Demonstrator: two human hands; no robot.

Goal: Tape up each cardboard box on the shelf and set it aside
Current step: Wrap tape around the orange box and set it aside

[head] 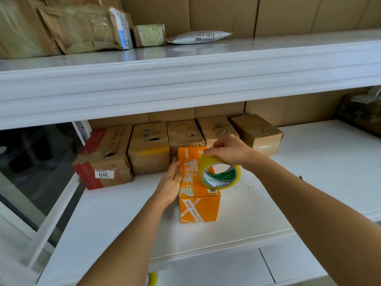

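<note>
orange box [198, 195] sat on the white shelf [115, 219]. left hand [170, 183] pressed flat, fingers straight, against its side. right hand [231, 150] pinched the yellow tape roll [219, 172] resting atop it.

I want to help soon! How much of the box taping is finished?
Five brown boxes stand in a row at the back, seemingly done. Now the left hand steadies the orange box while the right hand holds the tape roll on top. It still needs setting aside.

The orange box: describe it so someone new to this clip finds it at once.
On the lower white shelf, in front of the row of brown boxes, the orange box lies under both hands, with the tape roll on top. It is the only bright orange box with white print.
</note>
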